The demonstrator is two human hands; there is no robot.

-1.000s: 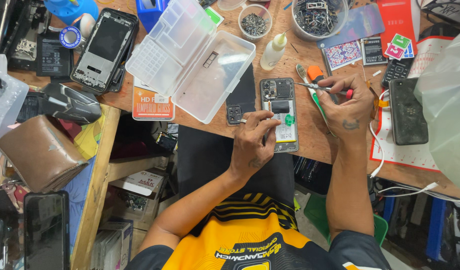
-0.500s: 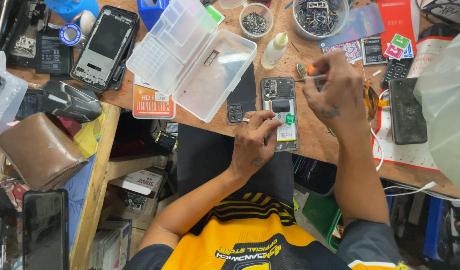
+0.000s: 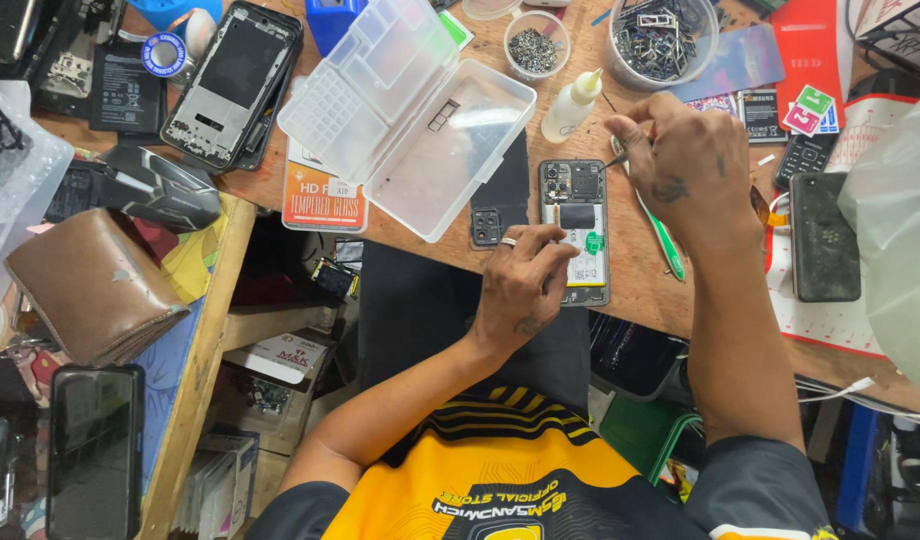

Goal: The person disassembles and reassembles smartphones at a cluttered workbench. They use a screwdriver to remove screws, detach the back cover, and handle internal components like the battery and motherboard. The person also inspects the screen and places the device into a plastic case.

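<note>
A phone with its back off (image 3: 577,205) lies on the wooden bench, its battery and boards showing. My left hand (image 3: 525,285), with a ring on one finger, grips the phone's near left edge, fingertips on the battery. My right hand (image 3: 685,165) hovers just right of the phone's top, pinching a thin metal tool (image 3: 620,155) with a red handle. The tool's tip points at the phone's upper right corner, a little off it. A green hand tool (image 3: 665,240) lies on the bench under my right wrist.
A black back cover (image 3: 500,205) lies left of the phone, beside an open clear plastic box (image 3: 410,110). Behind stand a small glue bottle (image 3: 570,105), a cup of screws (image 3: 533,45) and a tub of parts (image 3: 660,40). A black phone (image 3: 823,235) and a plastic bag (image 3: 900,230) lie at the right.
My right hand has moved with the tool from beside the phone's right edge to just past its top right corner. My left hand has stayed on the phone.
</note>
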